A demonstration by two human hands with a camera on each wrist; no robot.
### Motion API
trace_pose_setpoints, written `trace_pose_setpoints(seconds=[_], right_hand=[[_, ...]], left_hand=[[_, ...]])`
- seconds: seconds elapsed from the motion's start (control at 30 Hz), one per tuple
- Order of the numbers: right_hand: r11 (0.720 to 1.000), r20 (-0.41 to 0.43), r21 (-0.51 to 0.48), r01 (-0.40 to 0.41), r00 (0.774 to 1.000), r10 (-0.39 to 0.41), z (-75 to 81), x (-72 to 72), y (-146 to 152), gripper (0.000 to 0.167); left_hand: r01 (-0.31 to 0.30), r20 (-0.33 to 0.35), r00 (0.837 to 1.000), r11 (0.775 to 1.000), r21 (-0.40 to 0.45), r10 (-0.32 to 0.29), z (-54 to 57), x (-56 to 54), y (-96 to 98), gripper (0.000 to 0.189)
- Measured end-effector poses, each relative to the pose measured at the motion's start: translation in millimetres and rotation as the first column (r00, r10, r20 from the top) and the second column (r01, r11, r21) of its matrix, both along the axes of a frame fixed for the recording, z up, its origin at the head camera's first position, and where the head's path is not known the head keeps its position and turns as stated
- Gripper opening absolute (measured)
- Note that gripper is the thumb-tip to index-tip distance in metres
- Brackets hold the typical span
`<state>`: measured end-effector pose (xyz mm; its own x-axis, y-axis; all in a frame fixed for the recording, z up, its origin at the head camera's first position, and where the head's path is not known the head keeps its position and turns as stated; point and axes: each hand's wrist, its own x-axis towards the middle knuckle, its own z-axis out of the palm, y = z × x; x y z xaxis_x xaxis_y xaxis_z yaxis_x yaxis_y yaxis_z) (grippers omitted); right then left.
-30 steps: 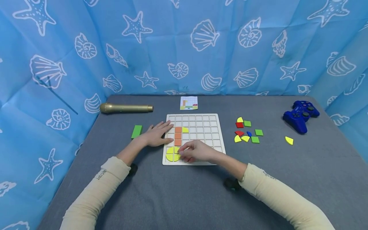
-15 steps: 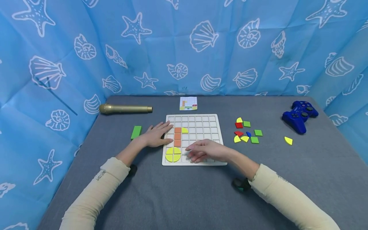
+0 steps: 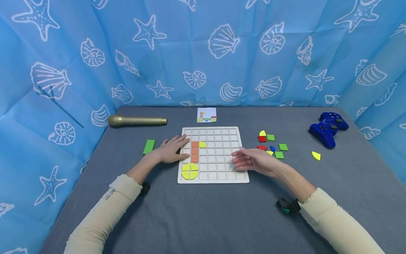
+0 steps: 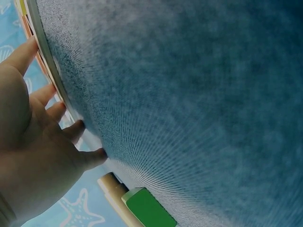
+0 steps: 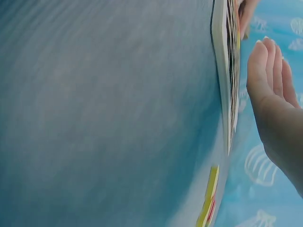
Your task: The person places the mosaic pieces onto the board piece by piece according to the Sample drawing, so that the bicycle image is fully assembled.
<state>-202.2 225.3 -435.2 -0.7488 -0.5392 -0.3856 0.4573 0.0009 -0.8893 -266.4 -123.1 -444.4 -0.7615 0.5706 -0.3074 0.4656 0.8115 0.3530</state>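
Note:
A white grid board (image 3: pixel 221 175) lies on the grey cloth. Several yellow quarter-circle tiles (image 3: pixel 190 171) form a full circle in its near left corner. Above that circle runs a column of orange square tiles (image 3: pixel 195 151), with one yellow quarter-circle tile (image 3: pixel 202 144) beside its top. My left hand (image 3: pixel 170 150) rests with spread fingers on the board's left edge; the left wrist view shows its fingertips along that edge. My right hand (image 3: pixel 258 161) hovers over the board's right edge, fingers loosely extended and holding nothing. It partly hides the loose tiles behind it.
Loose green tiles (image 3: pixel 283 147), red tiles (image 3: pixel 262 139), yellow ones and a blue one lie right of the board. A pattern card (image 3: pixel 207 115) lies behind it. A gold microphone (image 3: pixel 137 121) and green block (image 3: pixel 149 146) are left; a blue game controller (image 3: pixel 328 129) is far right.
My right hand has left the yellow circle and moved right across the board to its right edge. The circle's fourth quarter now shows fully. My left hand has stayed put.

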Motion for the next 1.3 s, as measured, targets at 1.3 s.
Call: trace_pose_setpoints(seconds=[1.3], right_hand=[[0.945,-0.135,0.224,0.24,0.968,-0.213,3.1,4.3,145,0.068]], left_hand=[[-0.007,0.011,1.0,1.0,-0.008,0.007,1.6,-0.1,0.1,0.073]])
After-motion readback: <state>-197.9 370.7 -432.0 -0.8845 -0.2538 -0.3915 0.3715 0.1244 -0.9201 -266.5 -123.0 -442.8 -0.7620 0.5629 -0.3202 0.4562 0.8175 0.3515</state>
